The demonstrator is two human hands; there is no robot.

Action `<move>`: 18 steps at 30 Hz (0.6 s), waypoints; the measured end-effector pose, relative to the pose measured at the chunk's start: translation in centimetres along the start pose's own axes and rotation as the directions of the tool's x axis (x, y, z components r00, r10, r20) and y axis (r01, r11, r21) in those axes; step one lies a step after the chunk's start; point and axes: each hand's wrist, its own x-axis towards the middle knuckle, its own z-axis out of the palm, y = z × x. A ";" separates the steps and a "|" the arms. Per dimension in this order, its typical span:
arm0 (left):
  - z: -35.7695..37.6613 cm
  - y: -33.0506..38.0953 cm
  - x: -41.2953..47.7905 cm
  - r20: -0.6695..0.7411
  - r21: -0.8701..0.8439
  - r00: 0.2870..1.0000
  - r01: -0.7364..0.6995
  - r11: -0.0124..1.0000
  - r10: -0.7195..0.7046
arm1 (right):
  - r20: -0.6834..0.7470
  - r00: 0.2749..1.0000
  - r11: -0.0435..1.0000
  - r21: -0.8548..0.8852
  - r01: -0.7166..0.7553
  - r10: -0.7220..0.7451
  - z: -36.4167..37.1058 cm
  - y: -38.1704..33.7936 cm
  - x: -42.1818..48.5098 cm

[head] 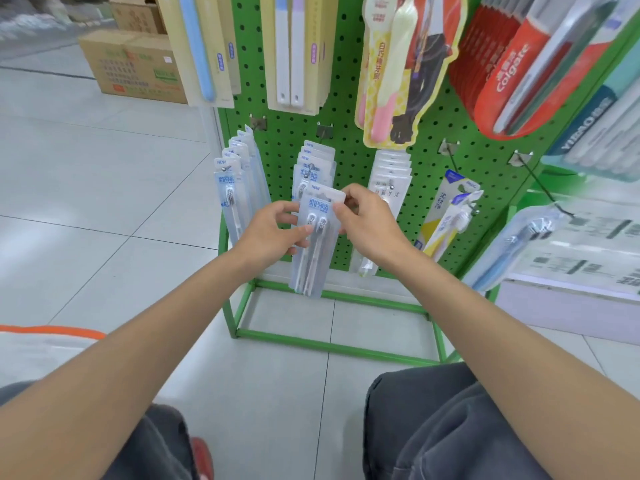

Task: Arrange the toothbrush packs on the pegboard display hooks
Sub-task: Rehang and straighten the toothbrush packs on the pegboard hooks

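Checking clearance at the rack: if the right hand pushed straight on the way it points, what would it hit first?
Probably the hanging toothbrush packs just behind the held pack that the right hand pinches; depth is unclear.

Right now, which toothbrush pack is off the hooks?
The two-brush pack pinched by the left hand and right hand; the others hang on hooks.

Pale tiled floor (104, 209), with cardboard boxes (135, 69) stacked far left.
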 end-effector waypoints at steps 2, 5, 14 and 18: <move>0.0 -0.1 -0.5 0.025 0.073 0.999 -0.022 0.997 0.020 | 0.011 1.000 0.998 0.053 -0.018 0.017 0.0 0.1 -0.3; 0.1 0.0 -1.4 0.079 0.106 0.996 -0.056 0.993 0.048 | 0.013 0.999 0.994 0.103 -0.043 0.041 -0.2 0.1 -0.5; -1.1 1.1 -2.2 0.025 -0.151 0.999 0.033 0.988 -0.030 | 0.154 0.981 0.966 0.208 -0.152 0.121 0.5 -0.1 -0.3; -2.0 1.9 -2.3 -0.082 -0.261 0.994 0.050 0.964 -0.074 | 0.259 0.957 0.962 0.197 -0.188 0.134 1.2 -0.1 -0.5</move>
